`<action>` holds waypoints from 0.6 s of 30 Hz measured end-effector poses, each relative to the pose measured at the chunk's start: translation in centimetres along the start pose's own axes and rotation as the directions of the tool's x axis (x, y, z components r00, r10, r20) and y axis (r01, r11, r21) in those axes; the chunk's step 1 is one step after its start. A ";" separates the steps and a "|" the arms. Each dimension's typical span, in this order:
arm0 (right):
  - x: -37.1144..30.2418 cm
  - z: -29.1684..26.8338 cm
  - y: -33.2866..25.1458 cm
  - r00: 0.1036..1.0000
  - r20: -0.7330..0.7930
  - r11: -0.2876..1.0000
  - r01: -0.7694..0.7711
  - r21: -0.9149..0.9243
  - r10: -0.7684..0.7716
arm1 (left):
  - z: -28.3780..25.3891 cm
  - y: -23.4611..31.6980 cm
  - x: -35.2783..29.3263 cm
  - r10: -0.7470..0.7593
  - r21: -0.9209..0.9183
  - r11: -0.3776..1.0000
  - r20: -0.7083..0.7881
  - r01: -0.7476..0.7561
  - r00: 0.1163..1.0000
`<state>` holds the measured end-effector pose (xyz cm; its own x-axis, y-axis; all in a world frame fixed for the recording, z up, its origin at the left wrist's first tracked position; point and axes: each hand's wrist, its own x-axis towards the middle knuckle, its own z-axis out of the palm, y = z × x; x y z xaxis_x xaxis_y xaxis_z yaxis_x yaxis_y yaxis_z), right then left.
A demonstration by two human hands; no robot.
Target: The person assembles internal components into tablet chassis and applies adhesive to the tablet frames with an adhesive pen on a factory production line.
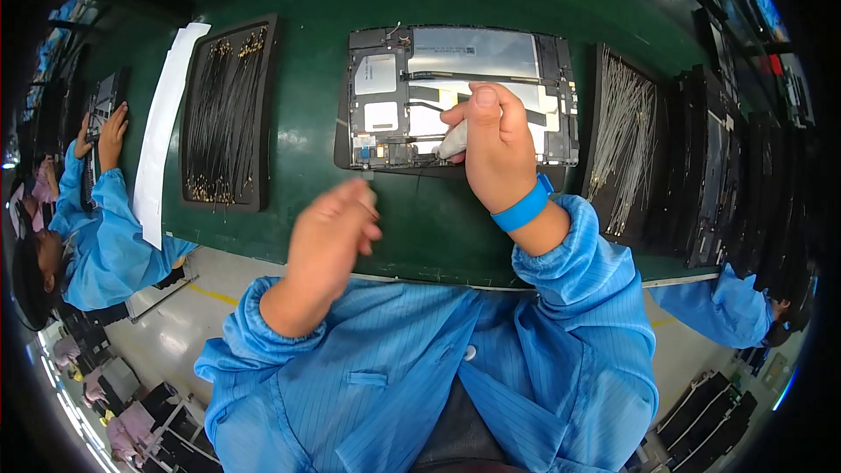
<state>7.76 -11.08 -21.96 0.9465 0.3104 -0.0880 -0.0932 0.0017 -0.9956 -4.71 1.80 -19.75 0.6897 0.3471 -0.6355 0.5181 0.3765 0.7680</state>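
An opened tablet [473,45], its silvery battery and dark circuit parts showing, lies on the green bench in front of me. Over its lower right half my right hand [499,144] is closed, thumb up, with a whitish covering or piece at its fingers. What those fingers grip near the tablet's lower edge is too small and dark to make out. My left hand [331,232], slightly blurred, is just below the tablet's lower left corner. Its fingers are curled together, and anything pinched in them cannot be told.
A black tray [270,114] of thin black cables with gold ends lies left, beside a white strip [166,131]. Another tray [599,79] holds grey cables at the right. Dark tablet units [714,184] stand beyond it. A co-worker's hands [111,136] are at far left.
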 end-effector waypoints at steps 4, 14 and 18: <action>-0.2 0.0 -0.3 1.000 -0.002 1.000 -0.011 0.018 0.011 | 1.1 -0.4 -0.7 -0.273 0.108 0.960 0.148 0.259 0.951; 3.4 2.2 -1.0 0.807 0.551 0.623 0.321 -0.714 0.215 | 1.0 0.2 2.5 -0.175 0.069 0.984 0.175 0.166 0.969; 2.4 2.9 -1.8 0.864 0.443 0.653 0.195 -0.732 0.239 | 0.3 0.6 2.2 -0.195 -0.028 0.980 0.103 0.199 0.975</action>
<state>9.29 -7.56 -20.33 0.6586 0.6898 -0.3006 0.3498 -0.6344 -0.6893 -2.71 2.56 -20.71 0.6238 0.1763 -0.7614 0.6308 0.4618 0.6236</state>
